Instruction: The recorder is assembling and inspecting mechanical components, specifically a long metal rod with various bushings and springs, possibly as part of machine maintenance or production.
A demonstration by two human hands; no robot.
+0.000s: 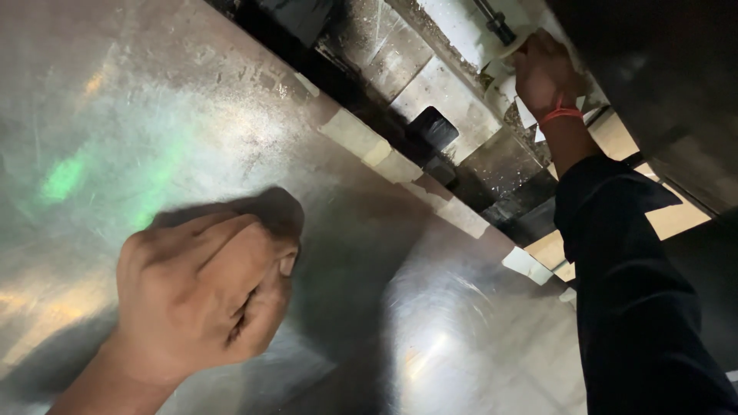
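Steel fills most of what we see: a scuffed, shiny metal sheet (254,100) spreads under and around our left hand (204,296). That hand is curled into a loose fist, fingers folded in against the palm, and it presses down on the sheet; we cannot see anything held inside it. A dark shadow lies on the metal just beyond the knuckles, and a green glint of light sits on the sheet well off to that hand's outer side.

Our right hand (544,73) is stretched far out, well apart from the left, with a red thread band (561,114) around the wrist and a dark sleeve (630,284) covering the forearm behind it. Its fingers are closed around a white, rounded fitting (507,48), and a dark metal rod (492,19) juts out of that fitting just past the fingertips. The exact shape of the fitting is hard to make out.

Between the two hands, along the far edge of the sheet, runs a line of pale tape strips (400,165), and beyond them a dark gap with grimy metal blocks (442,96).
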